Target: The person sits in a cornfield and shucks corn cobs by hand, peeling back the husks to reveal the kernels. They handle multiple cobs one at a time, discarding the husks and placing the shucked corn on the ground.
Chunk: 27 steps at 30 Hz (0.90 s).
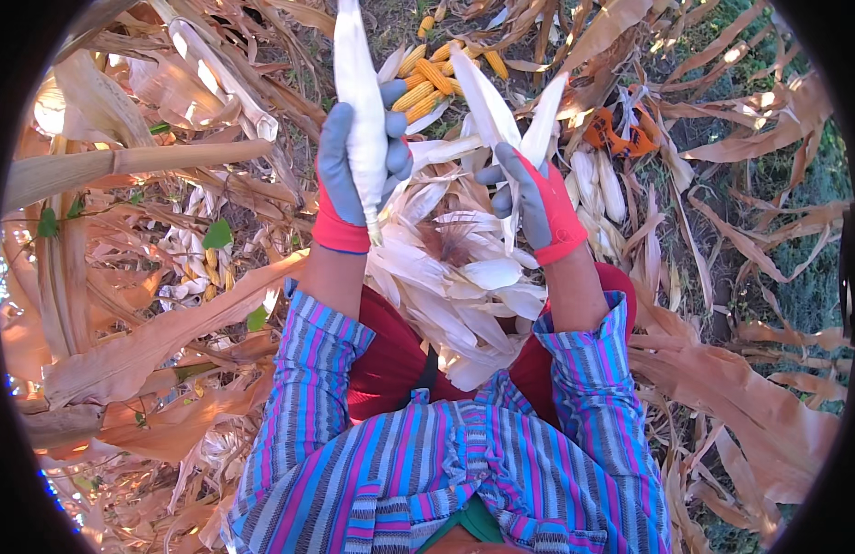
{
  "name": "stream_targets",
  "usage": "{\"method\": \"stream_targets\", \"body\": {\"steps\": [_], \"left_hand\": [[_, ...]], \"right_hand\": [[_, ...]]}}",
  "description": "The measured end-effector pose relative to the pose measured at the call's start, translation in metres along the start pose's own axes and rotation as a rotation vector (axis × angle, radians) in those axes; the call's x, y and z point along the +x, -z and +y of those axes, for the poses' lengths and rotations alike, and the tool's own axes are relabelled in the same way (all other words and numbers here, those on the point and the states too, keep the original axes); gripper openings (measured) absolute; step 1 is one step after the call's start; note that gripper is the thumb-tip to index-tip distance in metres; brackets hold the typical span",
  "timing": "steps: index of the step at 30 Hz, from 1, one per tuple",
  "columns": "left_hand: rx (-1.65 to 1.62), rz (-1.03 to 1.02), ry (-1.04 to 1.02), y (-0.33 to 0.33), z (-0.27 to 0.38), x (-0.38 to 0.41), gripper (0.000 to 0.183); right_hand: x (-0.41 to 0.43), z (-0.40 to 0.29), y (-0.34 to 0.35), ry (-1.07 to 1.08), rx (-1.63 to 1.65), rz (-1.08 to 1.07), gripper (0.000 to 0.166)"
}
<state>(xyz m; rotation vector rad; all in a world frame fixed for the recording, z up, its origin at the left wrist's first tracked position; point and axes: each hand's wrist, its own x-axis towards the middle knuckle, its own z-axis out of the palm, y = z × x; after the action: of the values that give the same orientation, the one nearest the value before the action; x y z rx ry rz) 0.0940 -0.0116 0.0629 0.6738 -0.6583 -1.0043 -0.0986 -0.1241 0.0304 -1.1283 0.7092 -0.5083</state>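
My left hand (361, 156), in a grey-coated glove with a red cuff, grips an ear of corn (365, 131) wrapped in pale inner husk. The ear stands nearly upright in the view, its stalk end toward me. To its right my right hand (534, 197), gloved alike, is closed around loose strips of dry husk (493, 104), which fan out past the fingers. Below and between both hands lies a heap of stripped husks (462, 277) with a tuft of brown corn silk (446, 244), in front of my legs.
Beyond my hands several bare yellow cobs (434, 76) lie piled on the ground. An orange bag (621, 131) and several husked-in ears (597, 183) are at the right. A thick dry stalk (136, 158) juts in from the left. More cobs (211, 273) lie among leaves there.
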Motion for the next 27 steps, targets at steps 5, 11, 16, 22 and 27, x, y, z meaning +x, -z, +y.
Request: {"method": "stream_targets", "body": {"steps": [5, 11, 16, 22, 27], "left_hand": [[-0.198, -0.276, -0.022, 0.011, 0.009, -0.003, 0.077], [0.139, -0.008, 0.223, -0.011, -0.012, -0.013, 0.046], [0.486, -0.01, 0.389, -0.026, -0.052, -0.011, 0.043], [0.9, -0.099, 0.157, -0.022, -0.068, -0.019, 0.048], [0.425, -0.114, 0.599, -0.043, -0.061, -0.023, 0.041]], "right_hand": [[-0.014, 0.016, 0.018, 0.389, -1.1, 0.014, 0.061], [0.0, 0.025, 0.041, 0.356, -0.795, 0.084, 0.06], [0.003, 0.016, 0.041, 0.345, -0.252, 0.109, 0.04], [-0.005, -0.002, 0.023, 0.212, 0.033, 0.053, 0.033], [-0.014, -0.011, 0.026, 0.178, 0.018, 0.016, 0.03]]}}
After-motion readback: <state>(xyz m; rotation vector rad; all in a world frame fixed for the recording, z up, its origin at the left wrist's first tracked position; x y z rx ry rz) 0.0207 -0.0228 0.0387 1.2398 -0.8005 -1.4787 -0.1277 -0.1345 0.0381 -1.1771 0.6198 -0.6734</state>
